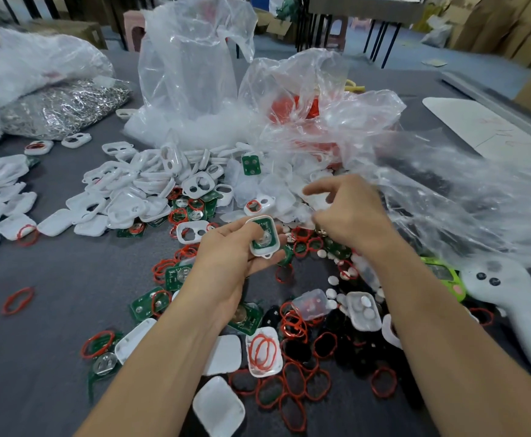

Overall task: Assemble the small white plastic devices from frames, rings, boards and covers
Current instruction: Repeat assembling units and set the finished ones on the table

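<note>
Above the grey table [52,279], over a scatter of loose parts, grips a half-built device [264,236] in the left hand [226,260]: thumb and curled fingers round the white frame [259,252], green board [265,224] seated inside, face up, round metal dome showing. Reaches with the right hand [352,216] just past it, into pale pieces at the mouth of the clear plastic bag [447,190]; index finger out, remaining fingers curled inward; cannot tell whether anything is pinched, for want of contrast against film and white plastic. Reads as the fetch of the next piece for the held frame, probably a cover or a small button pad. For a clean job: keep the frame level and the thumb off the dome; lift one piece only, by its edges; match its rounded corners and tab end to the frame before pressing; seat evenly, corner by corner, without forcing. Worth checking first for a red ring round the board, none plainly visible there. Finds spare red rings [292,389] and white covers [218,402] near the forearms, empty white frames [138,190] heaped to the left.
</note>
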